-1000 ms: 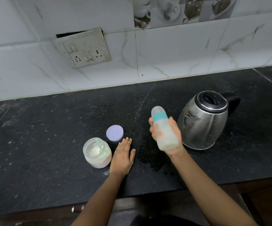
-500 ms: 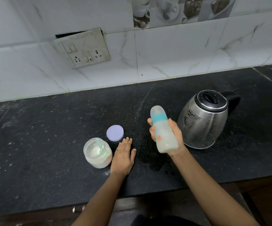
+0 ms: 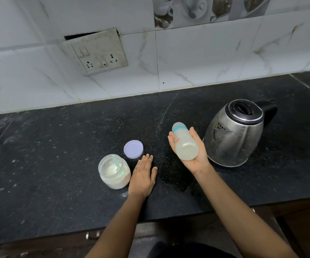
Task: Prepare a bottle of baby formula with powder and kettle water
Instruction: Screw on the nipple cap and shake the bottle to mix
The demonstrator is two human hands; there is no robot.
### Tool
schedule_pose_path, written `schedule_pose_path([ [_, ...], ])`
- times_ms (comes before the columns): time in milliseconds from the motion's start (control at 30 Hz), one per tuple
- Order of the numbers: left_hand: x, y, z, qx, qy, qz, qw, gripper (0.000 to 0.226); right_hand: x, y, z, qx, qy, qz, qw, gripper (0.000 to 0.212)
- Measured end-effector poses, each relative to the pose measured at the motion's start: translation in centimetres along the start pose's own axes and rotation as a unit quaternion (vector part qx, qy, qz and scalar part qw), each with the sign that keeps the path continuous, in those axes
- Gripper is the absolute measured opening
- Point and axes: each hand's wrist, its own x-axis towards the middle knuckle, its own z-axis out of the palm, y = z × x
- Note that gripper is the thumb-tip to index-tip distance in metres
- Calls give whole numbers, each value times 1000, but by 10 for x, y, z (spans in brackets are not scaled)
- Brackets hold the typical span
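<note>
Just then, the right hand held the baby bottle above the table, close beside the steel kettle on its spout side, palm up, with fingers and thumb curled around the bottle's body. The bottle lay tilted, its base toward the camera and its teal-ringed top pointing away; cloudy pale liquid showed inside. Farther from the kettle, past the bottle, the left hand rested flat on the table, fingers straight and together, holding nothing. The open jar of white powder stood just beside that hand, on the side away from the kettle, with a pale green scoop inside. Its lilac lid lay flat near the left fingertips. A wet patch darkened the table between the left hand and the kettle.
</note>
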Motion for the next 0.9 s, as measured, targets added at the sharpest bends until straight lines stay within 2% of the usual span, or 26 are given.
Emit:
schedule_pose_path([
  [100,-1,0,0,1,-1,2,1000,48,3,-2,-1,9,6,-8,1000,80],
  [133,-1,-1,-1,0,-1,2,1000,48,4,-4,-3,18,0,3,1000,81],
  [167,-1,-1,-1,-1,-1,1,1000,48,5,-4,-9,34,-24,38,998,84],
  [233,0,0,-1,-2,-3,1,1000,48,3,-4,-19,30,-116,114,986,74],
  [300,1,0,-1,-2,-4,1,1000,48,3,-3,-18,-21,-175,102,979,66],
  [333,1,0,-1,-1,-4,2,1000,48,3,-2,-14,-26,-171,78,982,70],
  [400,1,-1,-2,-2,-3,1,1000,48,8,-3,-15,-11,-103,41,994,90],
  [433,1,-1,-1,-3,-3,0,1000,48,12,-4,-21,20,-108,46,993,92],
  [467,1,-1,-1,-4,-5,-1,1000,48,12,-4,-21,27,-124,65,990,87],
  [533,0,-1,-1,-5,-4,-1,1000,48,8,-3,-17,-29,-130,63,989,75],
  [600,1,-2,-2,-4,-4,0,1000,48,10,-2,-6,-66,-105,23,992,88],
  [667,0,-2,-2,-2,-3,0,1000,48,16,-3,-9,-3,-88,11,996,103],
  [733,-1,0,-2,-4,-3,0,1000,48,18,-4,-9,41,-114,48,991,87],
  [800,0,1,-2,-7,-1,0,1000,48,14,-2,-13,-10,-105,63,992,69],
  [833,0,1,-3,-7,-1,0,1000,48,11,0,-8,0,-103,66,993,69],
  [900,0,1,-3,-5,-1,0,1000,48,12,2,-10,102,-82,64,989,81],
])
